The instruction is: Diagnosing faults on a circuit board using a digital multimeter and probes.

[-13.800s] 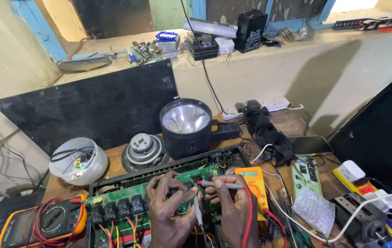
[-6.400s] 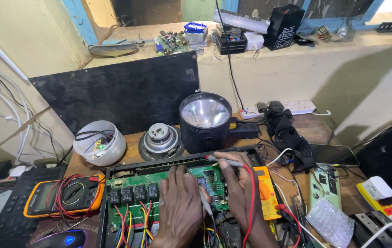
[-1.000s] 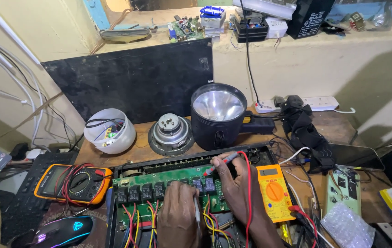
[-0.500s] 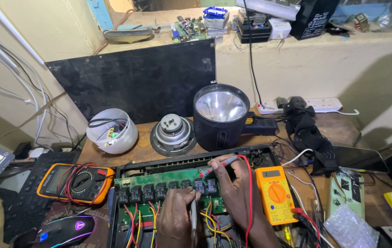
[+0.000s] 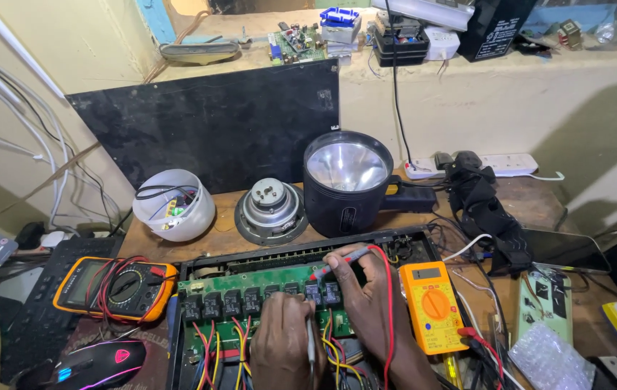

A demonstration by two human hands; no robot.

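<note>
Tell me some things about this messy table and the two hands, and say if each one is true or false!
1. The right hand holds a red probe against the green circuit board. True.
2. The yellow multimeter lies to the left of both hands. False: it lies just to the right of the right hand; the orange multimeter is the one on the left.
3. The big black lamp stands behind the board, its shiny reflector facing up. True.
4. The left hand is resting on the computer mouse. False: it is over the board, holding a thin probe.
5. The white bowl is empty. False: it holds wires and small parts.
</note>
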